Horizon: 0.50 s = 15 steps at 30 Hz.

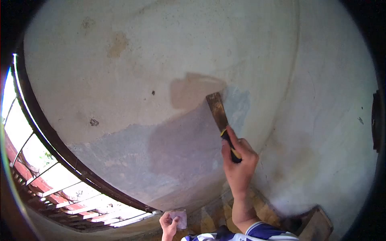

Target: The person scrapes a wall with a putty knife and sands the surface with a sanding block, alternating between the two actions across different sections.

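Note:
My right hand grips the black and yellow handle of a putty knife. Its metal blade lies against the wall, at the upper edge of a scraped grey patch where the pale paint is gone. The blade's shadow falls on the wall to its left. Low in the view, my left hand holds a small piece of pinkish sandpaper near my chest, away from the wall.
A window with a dark frame and metal bars curves along the left, with red roof tiles outside. A wooden block sits at the lower right. A wall corner runs down on the right.

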Each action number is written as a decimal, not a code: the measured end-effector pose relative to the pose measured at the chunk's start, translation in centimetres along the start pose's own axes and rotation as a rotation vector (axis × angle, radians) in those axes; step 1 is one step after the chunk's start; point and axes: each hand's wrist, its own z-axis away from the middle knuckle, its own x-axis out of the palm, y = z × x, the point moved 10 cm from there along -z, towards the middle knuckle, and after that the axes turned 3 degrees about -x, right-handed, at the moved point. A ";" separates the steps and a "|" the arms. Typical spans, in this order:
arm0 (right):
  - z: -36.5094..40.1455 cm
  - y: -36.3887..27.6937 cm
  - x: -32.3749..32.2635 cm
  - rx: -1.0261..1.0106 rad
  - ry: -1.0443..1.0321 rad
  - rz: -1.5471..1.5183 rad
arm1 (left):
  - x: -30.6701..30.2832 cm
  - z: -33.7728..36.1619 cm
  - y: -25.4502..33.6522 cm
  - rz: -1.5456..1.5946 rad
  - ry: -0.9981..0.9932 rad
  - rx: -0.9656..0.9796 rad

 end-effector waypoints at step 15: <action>2.3 0.7 -3.2 0.018 0.137 -0.087 | -0.3 -1.0 -2.9 0.037 -0.253 -0.032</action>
